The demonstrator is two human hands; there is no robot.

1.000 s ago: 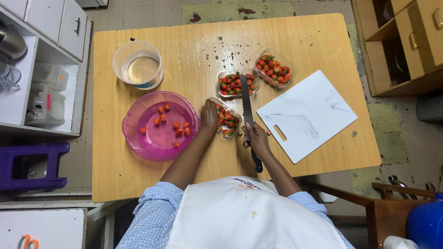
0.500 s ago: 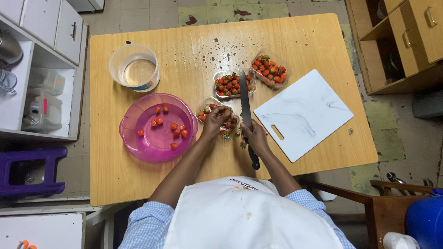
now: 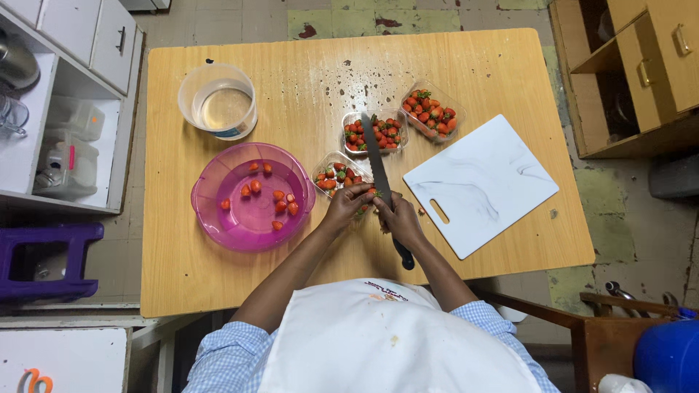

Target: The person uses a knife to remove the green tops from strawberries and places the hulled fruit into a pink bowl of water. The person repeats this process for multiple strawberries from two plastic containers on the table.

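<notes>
My right hand grips a long black-handled knife whose blade points away from me over the table. My left hand pinches a small strawberry right against the blade, just in front of a clear punnet of strawberries. Two more clear punnets of strawberries stand farther back. A pink plastic bowl to the left of my hands holds several trimmed strawberries.
A white marbled cutting board lies to the right of my hands. A clear tub of water stands at the back left of the wooden table. White shelving is at the left, wooden drawers at the right.
My left hand has come out of the near punnet with a strawberry and brought it to the knife blade. The right hand and knife have barely shifted.
</notes>
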